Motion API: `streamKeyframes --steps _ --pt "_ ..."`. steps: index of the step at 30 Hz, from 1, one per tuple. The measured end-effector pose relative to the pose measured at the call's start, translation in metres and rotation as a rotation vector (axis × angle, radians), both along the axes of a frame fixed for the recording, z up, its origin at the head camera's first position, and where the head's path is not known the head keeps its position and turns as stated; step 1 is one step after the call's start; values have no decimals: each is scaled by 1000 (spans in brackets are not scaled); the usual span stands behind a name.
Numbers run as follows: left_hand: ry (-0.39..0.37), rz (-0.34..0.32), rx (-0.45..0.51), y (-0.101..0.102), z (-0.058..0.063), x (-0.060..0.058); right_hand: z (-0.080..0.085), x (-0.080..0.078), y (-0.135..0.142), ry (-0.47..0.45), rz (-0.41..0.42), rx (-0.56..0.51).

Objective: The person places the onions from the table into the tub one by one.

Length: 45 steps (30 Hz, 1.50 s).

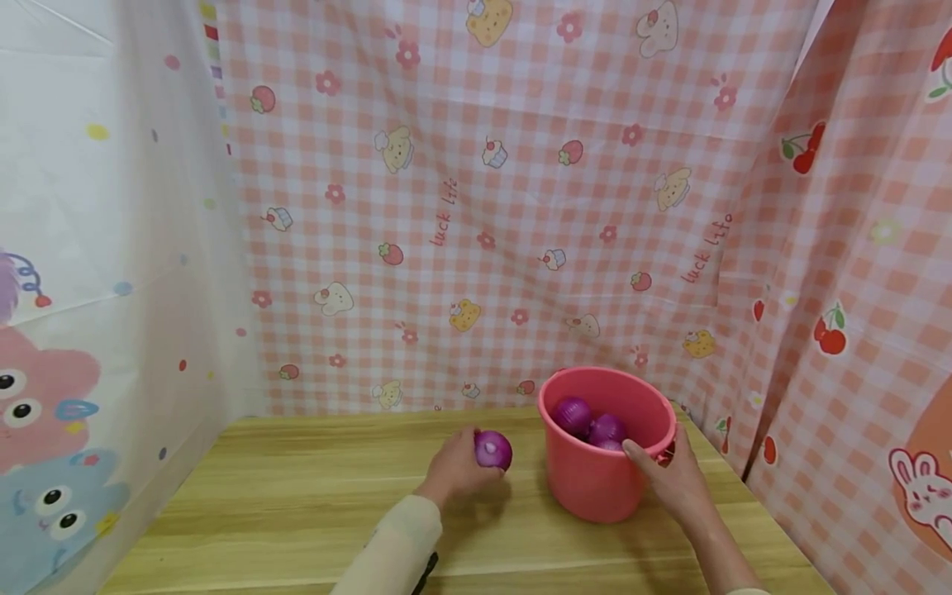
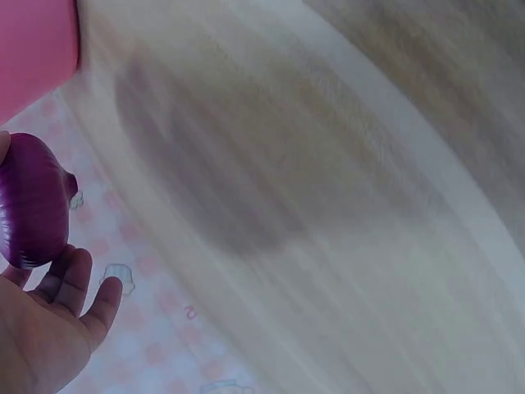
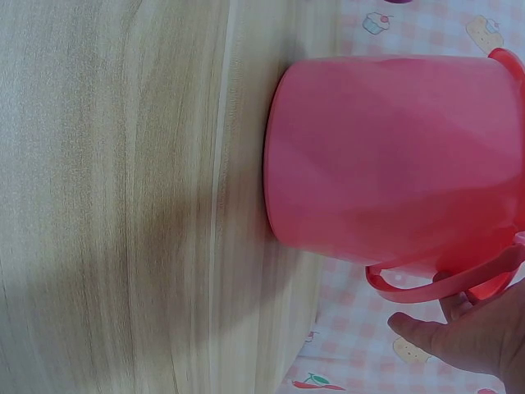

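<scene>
A purple onion [image 1: 494, 450] is pinched in my left hand [image 1: 457, 469], lifted above the table to the left of a pinkish-red bucket [image 1: 595, 479]. In the left wrist view the same onion [image 2: 33, 205] shows its pointed tip, with some fingers extended below it. My right hand [image 1: 680, 483] grips the bucket's right rim, thumb over the edge. The right wrist view shows its fingers beside the red handle [image 3: 443, 287], which hangs down the bucket's side. Inside the upright bucket lie several purple onions [image 1: 573, 416]; the bottom is hidden.
The bucket stands on a wood-grain table [image 1: 312, 496], near its right side. Behind the table hangs a pink checked curtain [image 1: 446, 289]. A white patterned curtain [image 1: 149, 248] closes the left, and another checked curtain [image 1: 855, 289] the right.
</scene>
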<state>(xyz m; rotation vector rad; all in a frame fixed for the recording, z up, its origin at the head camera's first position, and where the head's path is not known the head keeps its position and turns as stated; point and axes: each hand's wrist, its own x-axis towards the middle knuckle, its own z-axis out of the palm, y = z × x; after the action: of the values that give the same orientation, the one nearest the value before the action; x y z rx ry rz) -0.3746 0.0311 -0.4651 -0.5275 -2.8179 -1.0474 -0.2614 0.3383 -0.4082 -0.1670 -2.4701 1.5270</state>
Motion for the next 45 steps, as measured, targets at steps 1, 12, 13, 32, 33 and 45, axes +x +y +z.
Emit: streamKeyframes --steps 1,12,13,32,33,45 --pt "10 -6 -6 -1 2 0 0 0 0 1 0 0" --pt "54 -38 -16 -13 22 0 0 1 -1 31 3 -5" --pt "51 -38 -11 -13 24 -1 0 1 -1 27 2 -3" --pt "83 -31 32 -8 61 -3 -2 -2 1 -8 3 1" --pt "87 -35 32 -8 63 -2 -2 -2 1 -9 3 -2" --pt "105 -58 45 -3 86 0 -3 -3 1 8 10 -15"
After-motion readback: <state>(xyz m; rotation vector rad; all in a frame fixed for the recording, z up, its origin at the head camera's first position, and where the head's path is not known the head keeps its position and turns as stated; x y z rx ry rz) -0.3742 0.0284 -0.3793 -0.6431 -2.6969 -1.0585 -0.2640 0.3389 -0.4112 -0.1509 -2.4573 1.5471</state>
